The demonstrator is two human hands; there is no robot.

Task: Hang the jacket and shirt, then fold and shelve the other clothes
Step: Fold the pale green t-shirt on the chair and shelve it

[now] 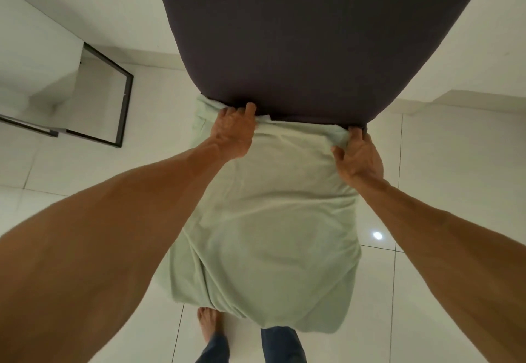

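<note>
- The pale green garment (262, 220) is plain, soft and creased, and hangs lengthwise in front of you.
- Its top edge meets the rim of the dark grey fabric surface (299, 35), where your left hand (234, 132) and right hand (357, 158) grip it.
- Its lower end bunches into loose folds.

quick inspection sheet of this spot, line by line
surface: dark grey fabric surface; what it is cannot be told
job's things: pale green garment, held at the surface's near edge and draping toward the floor
clutter: nothing seen
grips: left hand and right hand each hold the garment's top edge, fingers curled on the cloth
cables: nothing seen
surroundings: white tiled floor; black metal frame at left; bare foot below the garment
</note>
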